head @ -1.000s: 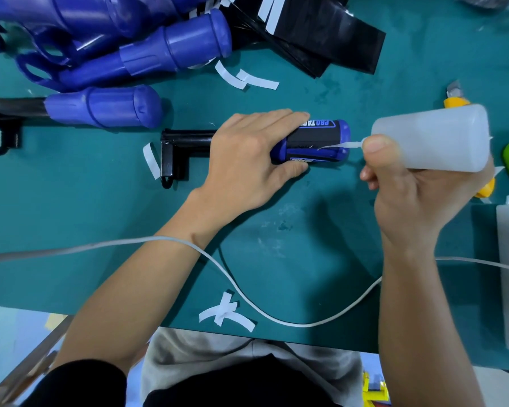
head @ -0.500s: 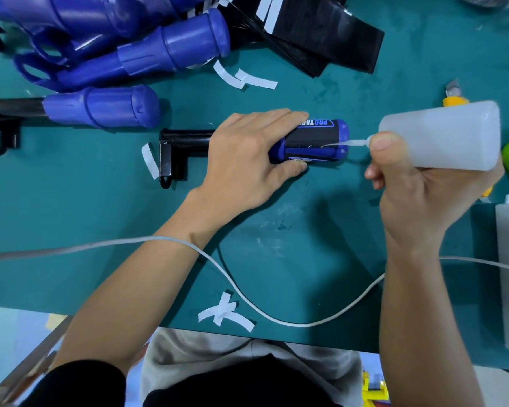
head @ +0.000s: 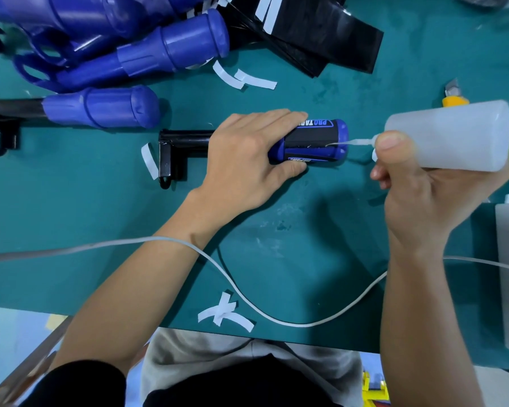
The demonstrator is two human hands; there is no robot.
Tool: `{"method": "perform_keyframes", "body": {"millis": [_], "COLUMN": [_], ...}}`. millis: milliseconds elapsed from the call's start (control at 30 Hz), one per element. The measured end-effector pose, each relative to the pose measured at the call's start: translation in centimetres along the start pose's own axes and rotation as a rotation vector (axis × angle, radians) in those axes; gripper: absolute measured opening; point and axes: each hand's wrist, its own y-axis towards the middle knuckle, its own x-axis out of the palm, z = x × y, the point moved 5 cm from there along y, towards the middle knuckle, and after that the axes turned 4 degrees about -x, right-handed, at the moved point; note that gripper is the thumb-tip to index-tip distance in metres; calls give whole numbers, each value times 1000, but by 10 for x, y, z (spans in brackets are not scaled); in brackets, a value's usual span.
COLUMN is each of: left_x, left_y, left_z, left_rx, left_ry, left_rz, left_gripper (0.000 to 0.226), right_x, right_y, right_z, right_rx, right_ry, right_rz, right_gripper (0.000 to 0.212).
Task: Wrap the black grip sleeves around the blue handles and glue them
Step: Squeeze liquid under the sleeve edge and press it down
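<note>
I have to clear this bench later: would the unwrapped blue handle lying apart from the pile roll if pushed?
Probably not far: the blue handle is round, but its black bracket juts sideways and should stop it. It looks rigid, keeping straight on the mat. Likely heavier at the metal end.

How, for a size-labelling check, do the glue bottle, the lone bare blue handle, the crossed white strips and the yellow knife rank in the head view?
1. glue bottle, though held up, nearer the camera.
2. bare blue handle.
3. crossed white strips.
4. yellow knife, mostly hidden behind the bottle.
</note>
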Motion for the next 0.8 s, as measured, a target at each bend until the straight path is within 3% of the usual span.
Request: {"method": "perform_keyframes", "body": {"millis": [267,433,800], "left_x": [0,0,0], "left_y": [0,0,0], "left_z": [-1,-1,-1], "left_rx": [6,5,-4], "left_ry": [0,3,5], "left_rz": [9,5,-1], "left_gripper": [59,60,60], "right_x": [-3,-3,-10], "right_y": [0,1,1], "right_z": [3,1,3], "right_rx": [4,2,-10], "right_ry": [-11,-11,-35], "right_rz": [-2,-18,7], "right_gripper": [31,25,31]}}
